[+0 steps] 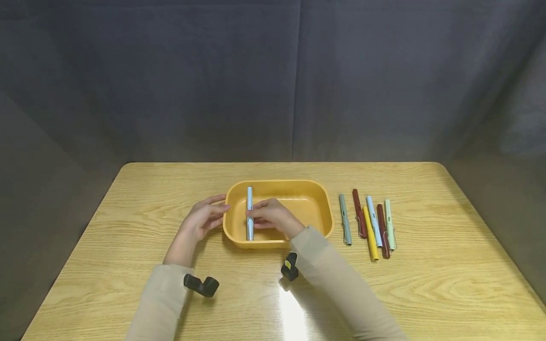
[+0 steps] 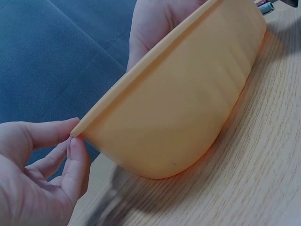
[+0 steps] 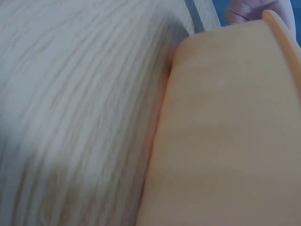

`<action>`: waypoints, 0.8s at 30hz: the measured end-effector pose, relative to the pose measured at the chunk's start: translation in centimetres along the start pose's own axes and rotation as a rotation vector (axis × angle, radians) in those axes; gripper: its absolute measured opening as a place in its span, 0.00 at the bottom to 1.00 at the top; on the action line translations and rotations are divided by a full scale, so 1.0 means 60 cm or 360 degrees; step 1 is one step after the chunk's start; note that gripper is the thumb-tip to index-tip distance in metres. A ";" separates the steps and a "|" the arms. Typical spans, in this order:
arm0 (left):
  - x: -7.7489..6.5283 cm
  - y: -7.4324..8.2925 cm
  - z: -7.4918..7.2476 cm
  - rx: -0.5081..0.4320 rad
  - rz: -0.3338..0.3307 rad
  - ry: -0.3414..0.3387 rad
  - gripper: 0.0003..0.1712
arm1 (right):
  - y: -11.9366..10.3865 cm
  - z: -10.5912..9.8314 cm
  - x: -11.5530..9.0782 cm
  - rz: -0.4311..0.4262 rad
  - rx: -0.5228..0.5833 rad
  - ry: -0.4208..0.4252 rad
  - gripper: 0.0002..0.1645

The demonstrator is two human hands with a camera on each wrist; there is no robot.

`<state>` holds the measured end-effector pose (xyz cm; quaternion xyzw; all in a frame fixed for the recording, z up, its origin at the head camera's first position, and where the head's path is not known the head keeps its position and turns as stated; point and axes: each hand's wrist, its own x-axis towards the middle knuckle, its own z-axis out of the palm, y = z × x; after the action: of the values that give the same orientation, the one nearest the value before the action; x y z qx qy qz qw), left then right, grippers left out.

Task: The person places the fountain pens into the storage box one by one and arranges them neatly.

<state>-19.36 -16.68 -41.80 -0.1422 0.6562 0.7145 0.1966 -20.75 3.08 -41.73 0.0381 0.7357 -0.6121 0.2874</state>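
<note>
A yellow plastic basin (image 1: 298, 183) stands on the table. At its left end, my left hand (image 1: 205, 219) pinches the rim between thumb and fingers, as the left wrist view shows closely with the hand (image 2: 47, 165) and the basin's side (image 2: 169, 103). Inside the basin, my right hand (image 1: 275, 217) holds a light blue pen (image 1: 250, 196) by its middle, the pen lying lengthwise away from me near the left end. The basin's wall (image 3: 225, 122) fills much of the right wrist view and hides the right hand and pen there.
Right of the basin lie several pens: a grey-green one (image 1: 345, 220), a dark red one (image 1: 358, 210), a yellow one (image 1: 371, 237), a light blue one (image 1: 374, 220), a maroon one (image 1: 382, 232) and a pale green one (image 1: 389, 225). A dark curtain (image 1: 213, 85) hangs behind the table.
</note>
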 end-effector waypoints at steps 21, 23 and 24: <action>-0.002 0.001 0.001 -0.0006 -0.0011 -0.0018 0.34 | 0.004 0.033 0.010 0.0013 0.0055 0.0035 0.14; -0.003 0.002 0.000 -0.0006 -0.0015 -0.0016 0.34 | 0.003 0.034 0.010 0.0019 0.0050 0.0046 0.14; -0.003 0.002 0.000 -0.0005 -0.0015 -0.0015 0.34 | 0.003 0.034 0.011 0.0020 0.0046 0.0051 0.14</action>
<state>-19.24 -16.71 -41.62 -0.1422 0.6535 0.7152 0.2029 -20.44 1.05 -42.39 0.0567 0.7311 -0.6201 0.2788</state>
